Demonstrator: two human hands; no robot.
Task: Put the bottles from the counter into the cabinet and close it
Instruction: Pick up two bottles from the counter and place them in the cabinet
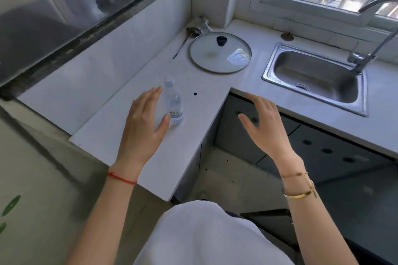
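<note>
**One bottle on the counter, both my hands open**

The clear water bottle stands upright on the white counter, cap up, its long axis vertical and leaning toward 12 o'clock in this wide view. My left hand hovers at its 9 o'clock, fingers straight, thumb at the base; whether it touches I can't tell. My right hand hangs spread, holding nothing, over the dark cabinet doors at 3 o'clock.

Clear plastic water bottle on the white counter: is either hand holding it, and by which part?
Neither. The left hand is open beside the clear plastic water bottle; the right hand is open, apart.
</note>
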